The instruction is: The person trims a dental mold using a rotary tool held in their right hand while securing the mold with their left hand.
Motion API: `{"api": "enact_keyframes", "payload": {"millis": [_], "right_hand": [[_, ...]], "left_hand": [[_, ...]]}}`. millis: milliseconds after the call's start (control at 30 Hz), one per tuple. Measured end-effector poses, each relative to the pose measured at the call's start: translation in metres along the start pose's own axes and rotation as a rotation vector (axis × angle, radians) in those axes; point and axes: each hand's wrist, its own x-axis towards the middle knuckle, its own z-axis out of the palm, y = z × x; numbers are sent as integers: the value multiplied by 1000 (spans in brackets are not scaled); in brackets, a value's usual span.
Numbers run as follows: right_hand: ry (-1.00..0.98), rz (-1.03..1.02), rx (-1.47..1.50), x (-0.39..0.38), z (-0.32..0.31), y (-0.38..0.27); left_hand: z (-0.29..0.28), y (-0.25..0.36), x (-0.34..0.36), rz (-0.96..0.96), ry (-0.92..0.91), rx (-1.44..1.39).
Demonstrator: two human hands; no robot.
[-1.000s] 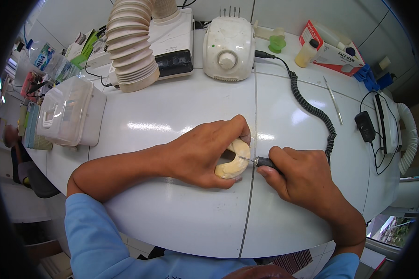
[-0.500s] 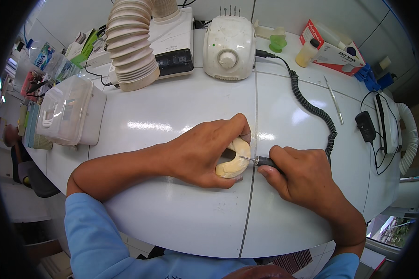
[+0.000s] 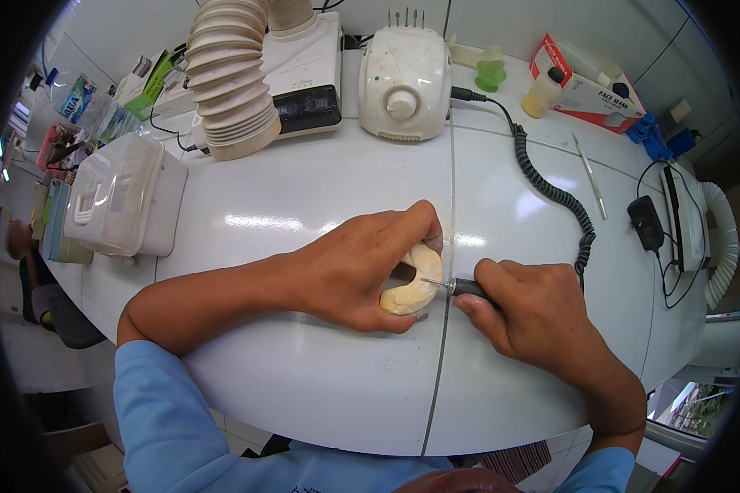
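Observation:
My left hand (image 3: 358, 271) grips a cream horseshoe-shaped plaster dental cast (image 3: 411, 292) with fingers and thumb wrapped round its edges, partly hiding it. My right hand (image 3: 526, 308) is closed round a dark rotary handpiece (image 3: 471, 287), whose thin metal bit reaches the right side of the cast. Behind them sits a white rotary-tool control unit (image 3: 403, 82) with upright bits on top and a coiled black cord (image 3: 543, 185) running down toward my right hand. A slim pale tool (image 3: 590, 177) lies to the right of that cord.
A clear lidded box (image 3: 123, 197), bottles and cartons stand left. A corrugated hose (image 3: 226, 82) hangs over a white machine at the back. A yellow bottle (image 3: 541, 92), green cup (image 3: 489, 76) and mask box (image 3: 592, 103) stand back right; a black adapter (image 3: 645, 222) lies far right.

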Motion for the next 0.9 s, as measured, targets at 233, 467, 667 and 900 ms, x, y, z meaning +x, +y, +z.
{"api": "enact_keyframes", "payload": {"millis": [233,467,667,900], "right_hand": [[-15,-11,-6,0,-2,-1],[-14,-15,1,0,-2,0],[11,-2,0,1,-2,-1],[-6,1,-2,1,-2,-1]], "left_hand": [[0,0,0,0,7,8],[-1,-1,0,-6,-10,6],[0,-1,0,-13,-9,18],[0,0,0,-14,-5,4]]}}
